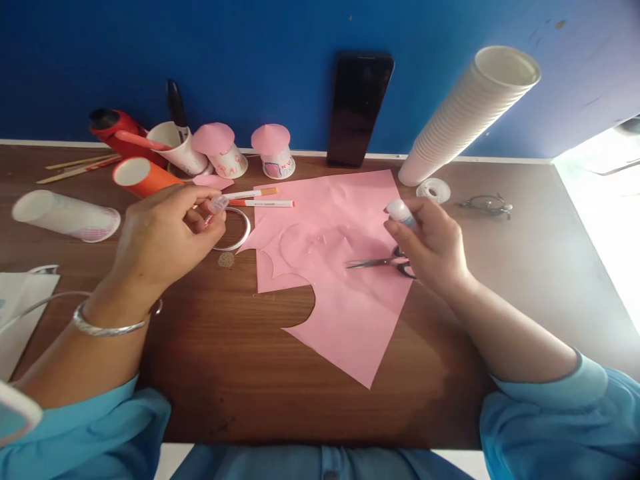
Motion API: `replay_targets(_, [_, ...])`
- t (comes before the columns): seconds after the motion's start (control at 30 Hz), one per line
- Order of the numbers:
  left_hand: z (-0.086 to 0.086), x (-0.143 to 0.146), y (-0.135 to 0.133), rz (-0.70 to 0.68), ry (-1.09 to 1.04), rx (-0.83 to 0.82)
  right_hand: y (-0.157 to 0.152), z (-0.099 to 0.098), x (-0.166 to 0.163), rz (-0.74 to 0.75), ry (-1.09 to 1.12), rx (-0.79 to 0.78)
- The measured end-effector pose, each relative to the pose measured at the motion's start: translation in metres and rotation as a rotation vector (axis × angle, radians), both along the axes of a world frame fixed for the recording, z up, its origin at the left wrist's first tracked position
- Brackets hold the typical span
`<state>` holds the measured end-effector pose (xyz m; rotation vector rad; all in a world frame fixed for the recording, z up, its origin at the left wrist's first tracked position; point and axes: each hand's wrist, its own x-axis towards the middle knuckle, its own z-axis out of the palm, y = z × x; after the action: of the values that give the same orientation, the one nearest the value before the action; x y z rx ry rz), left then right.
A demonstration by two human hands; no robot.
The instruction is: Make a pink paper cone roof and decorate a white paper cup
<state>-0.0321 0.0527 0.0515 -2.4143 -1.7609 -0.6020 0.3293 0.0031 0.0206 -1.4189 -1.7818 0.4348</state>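
Note:
Between the thumb and fingers of my left hand (167, 230) is a small clear cap (218, 203). My right hand (435, 243) is closed around a glue stick (400, 212), its white end uncovered and pointing left. Under and between my hands lies a sheet of pink paper (360, 320) with curved pieces cut from its left side. Scissors (373, 264) rest on the sheet, their handles partly hidden by my right hand. Two markers (265, 203) and a white ring (246, 230) are just beyond my left fingers.
Two paper cups with pink cone roofs (271, 139) stand by the blue wall. A phone (360, 110) leans there, left of a tall stack of paper cups (465, 120). A tape roll (434, 191) and eyeglasses (486, 205) lie right; a white cup (65, 215) lies left.

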Motion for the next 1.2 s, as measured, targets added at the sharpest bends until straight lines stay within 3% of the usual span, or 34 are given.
replay_targets(0.1, [-0.008, -0.001, 0.009, 0.028, 0.073, 0.041, -0.007, 0.006, 0.002, 0.070, -0.057, -0.057])
replay_targets(0.2, [-0.012, -0.001, 0.015, 0.025, 0.086, 0.059, -0.030, 0.000, -0.008, 0.373, -0.295, -0.056])
replay_targets(0.27, [-0.011, 0.004, 0.013, -0.002, -0.012, 0.024, -0.048, -0.009, -0.018, 0.603, -0.419, -0.027])
replay_targets(0.33, [-0.009, 0.013, 0.005, -0.027, -0.203, -0.093, -0.062, -0.017, -0.028, 0.677, -0.488, 0.002])
replay_targets(0.5, [-0.010, 0.050, -0.030, -0.141, -0.839, -0.889, -0.059, -0.012, -0.040, 0.596, -0.310, 0.047])
replay_targets(0.6, [-0.017, 0.071, -0.044, -0.173, -1.174, -1.173, -0.046, 0.001, -0.041, 0.474, -0.163, 0.068])
replay_targets(0.67, [-0.021, 0.081, -0.048, -0.169, -1.355, -1.274, -0.039, 0.008, -0.039, 0.412, -0.060, 0.119])
replay_targets(0.87, [-0.024, 0.085, -0.047, -0.184, -1.536, -1.346, -0.034, 0.010, -0.038, 0.365, 0.013, 0.195])
replay_targets(1.07, [-0.027, 0.080, -0.048, -0.278, -1.387, -1.248, -0.036, 0.003, -0.040, 0.367, -0.044, 0.143])
replay_targets(1.2, [-0.029, 0.078, -0.051, -0.266, -1.221, -1.154, -0.039, 0.000, -0.041, 0.359, -0.198, 0.236])
